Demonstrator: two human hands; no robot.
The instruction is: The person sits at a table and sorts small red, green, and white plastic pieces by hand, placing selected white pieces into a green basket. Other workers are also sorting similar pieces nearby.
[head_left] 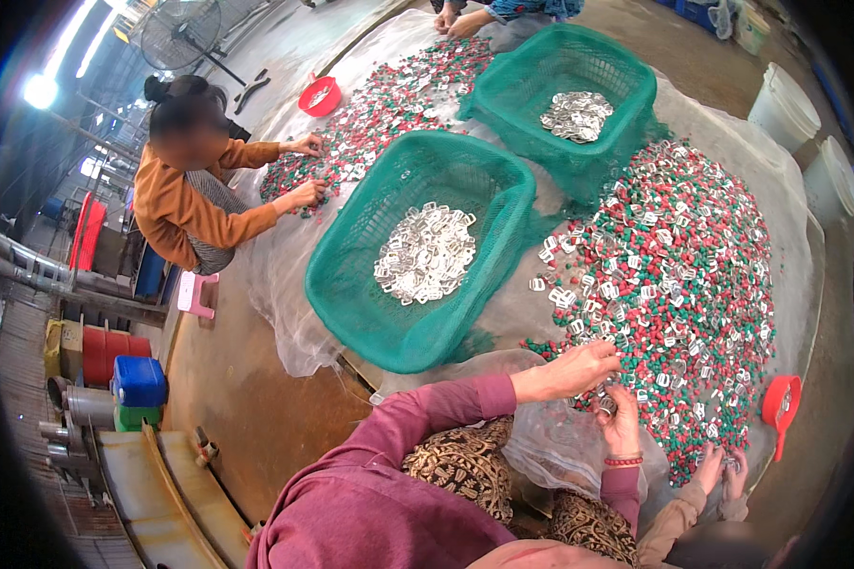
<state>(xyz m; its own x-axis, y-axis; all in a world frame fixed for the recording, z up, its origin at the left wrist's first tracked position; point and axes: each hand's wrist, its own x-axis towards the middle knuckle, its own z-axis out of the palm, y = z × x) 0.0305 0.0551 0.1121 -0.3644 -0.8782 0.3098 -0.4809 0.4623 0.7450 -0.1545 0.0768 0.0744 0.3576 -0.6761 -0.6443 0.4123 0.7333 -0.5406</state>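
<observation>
Mixed pile (674, 284) of red and green bits plus silver buckles (565, 299) sits on the translucent sheet (788, 247), right of the near green basket (380, 337). Long axis runs roughly top to bottom of the view, away from the person; the near end narrows toward lower right. Loose buckles point every which way, no common heading.

Left hand (569, 370) is at the pile's near-left edge, fingers bent, pointing right, thumb and fingertips close together. Can't tell if it has hold of a piece. Right hand (621, 422) is just below it, fingers curled up toward the left hand, small gap at the tips. Something pale shows there; can't tell if it's gripped or which way it lies. Pile starts at both sets of fingertips and spreads beyond and to their right. Co-worker's hands (707, 468) are at the narrow end, red scoop (780, 403) nearby.
</observation>
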